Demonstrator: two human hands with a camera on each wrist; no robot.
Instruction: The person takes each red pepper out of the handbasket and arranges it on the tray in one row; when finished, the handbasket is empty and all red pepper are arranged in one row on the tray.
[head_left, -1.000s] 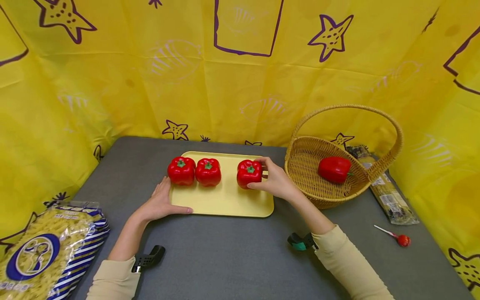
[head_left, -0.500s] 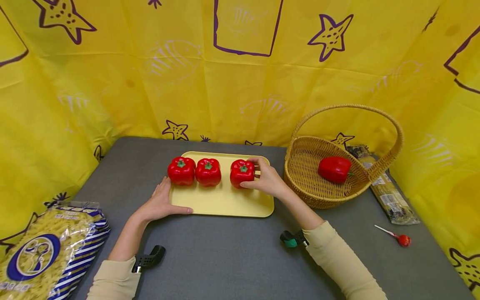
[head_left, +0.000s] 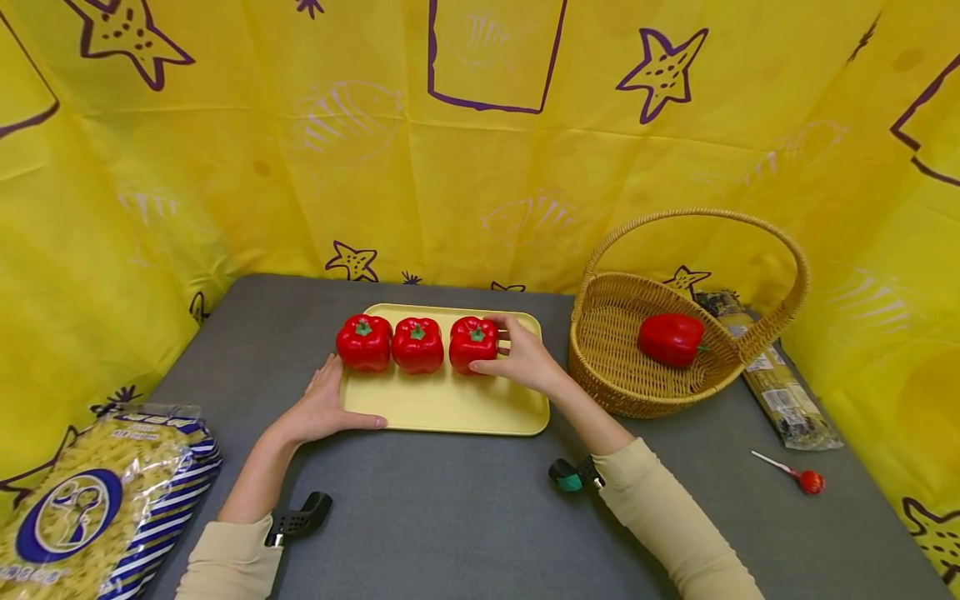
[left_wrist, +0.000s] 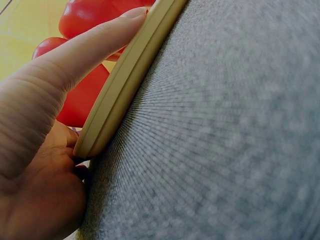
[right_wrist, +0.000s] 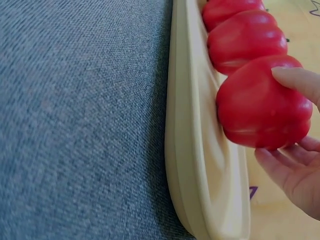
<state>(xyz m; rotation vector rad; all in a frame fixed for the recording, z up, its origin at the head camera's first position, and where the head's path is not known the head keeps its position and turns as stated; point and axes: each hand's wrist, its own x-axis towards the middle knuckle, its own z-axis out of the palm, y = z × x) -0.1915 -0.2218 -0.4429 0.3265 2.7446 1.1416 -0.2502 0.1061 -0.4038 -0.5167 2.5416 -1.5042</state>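
My right hand (head_left: pixel 522 357) grips a red bell pepper (head_left: pixel 471 346) between thumb and fingers, over the right half of a pale yellow tray (head_left: pixel 450 408). In the right wrist view, the held pepper (right_wrist: pixel 260 105) has the thumb on its upper side and fingers at its lower side. Two more red bell peppers, a middle one (head_left: pixel 417 346) and a left one (head_left: pixel 363 343), stand side by side on the tray with green stems up. My left hand (head_left: pixel 318 408) rests at the tray's front left corner, thumb straight along the front rim (left_wrist: pixel 125 75), fingers extended along the left side.
A wicker basket (head_left: pixel 611 350) with a tall handle stands right of the tray, holding another red bell pepper (head_left: pixel 671 339) on its side. Behind it lies a long clear packet (head_left: pixel 783 400). A lollipop (head_left: pixel 808 482) lies at right, a pasta bag (head_left: pixel 112 500) at left.
My right hand has moved left with its bell pepper, narrowing the gap to the middle pepper. The left hand and tray have stayed in place.
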